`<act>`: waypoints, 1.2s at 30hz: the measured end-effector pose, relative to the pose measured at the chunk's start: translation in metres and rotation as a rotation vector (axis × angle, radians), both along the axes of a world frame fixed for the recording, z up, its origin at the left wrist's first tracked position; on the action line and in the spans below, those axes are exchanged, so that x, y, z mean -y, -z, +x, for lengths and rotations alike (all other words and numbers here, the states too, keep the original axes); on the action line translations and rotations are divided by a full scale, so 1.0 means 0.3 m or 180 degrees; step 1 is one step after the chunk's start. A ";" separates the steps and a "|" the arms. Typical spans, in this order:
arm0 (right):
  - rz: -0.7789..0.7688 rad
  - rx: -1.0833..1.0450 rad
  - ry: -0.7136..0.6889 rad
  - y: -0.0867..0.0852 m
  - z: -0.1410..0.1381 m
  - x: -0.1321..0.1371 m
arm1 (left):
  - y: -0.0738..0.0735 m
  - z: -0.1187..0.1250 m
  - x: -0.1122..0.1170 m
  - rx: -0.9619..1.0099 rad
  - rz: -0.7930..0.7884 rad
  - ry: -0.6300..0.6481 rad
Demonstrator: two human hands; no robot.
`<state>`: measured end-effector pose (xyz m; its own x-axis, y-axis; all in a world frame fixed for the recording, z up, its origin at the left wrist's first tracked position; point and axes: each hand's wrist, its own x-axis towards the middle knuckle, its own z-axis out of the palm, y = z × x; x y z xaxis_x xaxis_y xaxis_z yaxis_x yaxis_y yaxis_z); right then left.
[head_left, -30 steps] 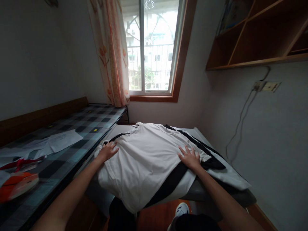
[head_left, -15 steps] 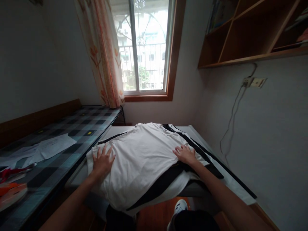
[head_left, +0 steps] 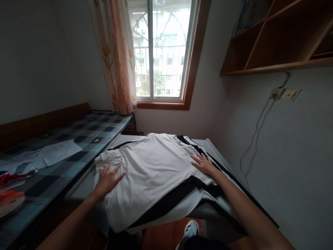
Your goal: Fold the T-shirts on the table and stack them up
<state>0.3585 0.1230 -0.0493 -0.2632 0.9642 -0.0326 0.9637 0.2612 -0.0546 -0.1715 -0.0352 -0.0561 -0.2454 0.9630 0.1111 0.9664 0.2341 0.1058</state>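
Observation:
A white T-shirt (head_left: 152,170) lies spread flat on a grey table (head_left: 83,187), on top of black and white garments (head_left: 179,198) that hang over the near edge. My left hand (head_left: 107,180) rests flat on the shirt's left side, fingers spread. My right hand (head_left: 204,164) lies flat on the shirt's right side near the sleeve, fingers stretched out. Neither hand holds anything.
A bed with a checked cover (head_left: 65,146) runs along the left, with papers (head_left: 56,152) and a red and white object (head_left: 10,201) on it. A window (head_left: 162,52) with a curtain (head_left: 116,55) is ahead. Wooden shelves (head_left: 281,34) and a wall socket with cable (head_left: 283,94) are on the right.
My left hand slid down and left along the shirt's left side. My right hand moved up toward the collar side. The shirt lies flatter.

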 end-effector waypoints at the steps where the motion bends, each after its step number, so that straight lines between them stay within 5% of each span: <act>1: 0.0014 0.0007 0.0033 0.001 -0.003 -0.016 | 0.000 -0.011 -0.033 0.0020 0.0003 0.0033; 9: 0.0054 -0.0003 0.0450 0.005 -0.044 -0.161 | -0.030 -0.067 -0.360 0.0032 -0.0111 0.0283; 16: 0.0016 0.0028 0.0717 0.008 -0.037 -0.256 | -0.093 0.003 -0.574 -0.0475 -0.0149 0.0221; 22: 0.0091 -0.0043 0.0831 0.005 -0.026 -0.304 | -0.100 0.166 -0.567 -0.0474 0.0209 -0.0011; 27: 0.0108 0.0006 0.0851 0.014 -0.025 -0.317 | -0.026 0.304 -0.455 -0.0068 0.0014 0.0032; 31: 0.0124 0.0065 0.0850 0.021 -0.024 -0.308 | 0.033 0.317 -0.420 -0.0081 0.0076 0.0105; 36: 0.0054 0.0078 0.1017 0.017 -0.047 -0.276 | 0.026 0.260 -0.511 -0.0084 0.0064 0.0319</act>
